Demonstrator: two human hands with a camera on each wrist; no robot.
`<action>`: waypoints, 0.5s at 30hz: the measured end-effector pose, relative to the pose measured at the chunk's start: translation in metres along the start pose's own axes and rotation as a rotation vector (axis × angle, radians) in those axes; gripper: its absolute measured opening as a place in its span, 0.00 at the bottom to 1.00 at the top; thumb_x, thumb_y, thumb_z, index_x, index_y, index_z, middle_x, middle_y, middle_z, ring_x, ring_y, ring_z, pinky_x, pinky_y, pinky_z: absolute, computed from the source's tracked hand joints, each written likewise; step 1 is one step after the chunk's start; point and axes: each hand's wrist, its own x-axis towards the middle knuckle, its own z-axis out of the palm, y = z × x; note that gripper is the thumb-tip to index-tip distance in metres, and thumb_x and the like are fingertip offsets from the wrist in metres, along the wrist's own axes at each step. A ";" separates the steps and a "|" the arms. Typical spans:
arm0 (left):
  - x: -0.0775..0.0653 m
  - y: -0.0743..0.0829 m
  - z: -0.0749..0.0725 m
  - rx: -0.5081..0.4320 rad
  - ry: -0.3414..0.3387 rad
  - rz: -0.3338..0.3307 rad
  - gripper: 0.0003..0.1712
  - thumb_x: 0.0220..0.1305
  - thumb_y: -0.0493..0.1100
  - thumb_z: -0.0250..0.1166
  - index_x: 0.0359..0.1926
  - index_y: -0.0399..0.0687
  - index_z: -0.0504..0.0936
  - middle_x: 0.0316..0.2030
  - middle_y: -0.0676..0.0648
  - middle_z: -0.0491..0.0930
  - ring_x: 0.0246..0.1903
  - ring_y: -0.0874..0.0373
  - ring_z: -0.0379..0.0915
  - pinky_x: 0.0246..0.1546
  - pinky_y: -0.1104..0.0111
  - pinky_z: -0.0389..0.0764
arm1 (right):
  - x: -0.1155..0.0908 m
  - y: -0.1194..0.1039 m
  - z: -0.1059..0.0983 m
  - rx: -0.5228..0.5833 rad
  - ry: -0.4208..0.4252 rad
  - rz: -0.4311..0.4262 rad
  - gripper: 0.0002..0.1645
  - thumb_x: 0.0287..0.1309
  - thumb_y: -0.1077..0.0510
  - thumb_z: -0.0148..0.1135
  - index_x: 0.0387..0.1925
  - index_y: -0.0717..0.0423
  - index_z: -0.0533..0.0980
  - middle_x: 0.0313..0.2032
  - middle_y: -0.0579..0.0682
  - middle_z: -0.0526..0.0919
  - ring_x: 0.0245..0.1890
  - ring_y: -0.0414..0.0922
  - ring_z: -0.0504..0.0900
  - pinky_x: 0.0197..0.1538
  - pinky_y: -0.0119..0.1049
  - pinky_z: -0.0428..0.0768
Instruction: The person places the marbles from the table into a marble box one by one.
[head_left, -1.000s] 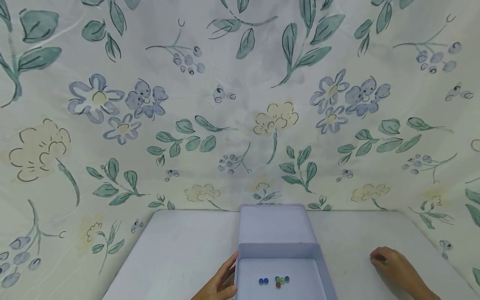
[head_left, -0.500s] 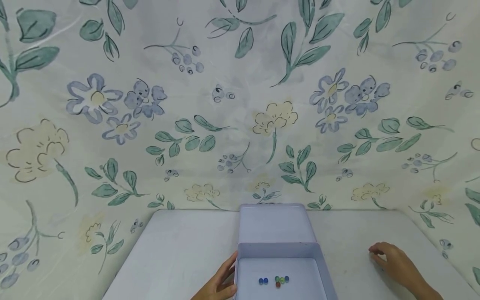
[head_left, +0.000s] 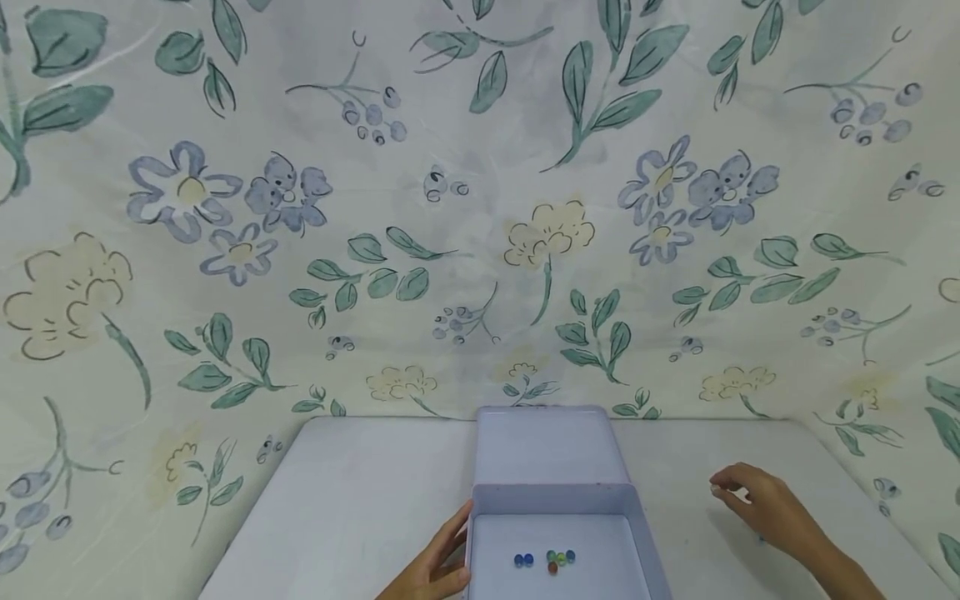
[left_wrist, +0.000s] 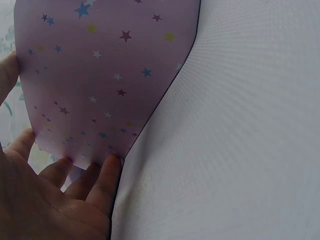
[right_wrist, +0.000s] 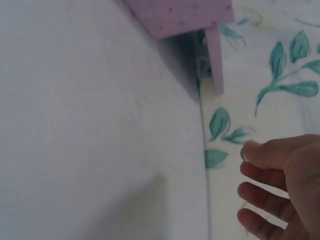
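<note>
A pale lilac box (head_left: 551, 500) stands before me with several small glass marbles (head_left: 560, 559) on its floor, in blue, green and reddish brown. My left hand (head_left: 431, 558) rests against the outside of its left wall. In the left wrist view, the fingertips (left_wrist: 111, 161) touch the far end of that star-printed wall (left_wrist: 100, 75). My right hand (head_left: 768, 504), raised above the table right of the box, pinches a small clear marble (right_wrist: 244, 154) between thumb and forefinger. A small blue marble (head_left: 761, 539) lies on the table beside that hand, partly hidden by it.
The lid (head_left: 547, 446) of the box lies folded back behind it. The white table (head_left: 360, 500) extends to both sides. A flower-printed cloth (head_left: 480, 208) hangs along the table's back and side edges.
My right hand has lifted off the table and moved left with the marble between its fingertips. The blue marble on the table has come into sight. My left hand keeps its place.
</note>
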 end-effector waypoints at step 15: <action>-0.002 0.001 0.001 0.011 0.000 0.007 0.48 0.72 0.55 0.55 0.81 0.55 0.36 0.77 0.28 0.27 0.72 0.19 0.28 0.60 0.28 0.64 | 0.018 -0.043 -0.007 0.185 0.030 -0.203 0.10 0.54 0.67 0.71 0.34 0.49 0.83 0.30 0.35 0.85 0.32 0.25 0.78 0.29 0.27 0.78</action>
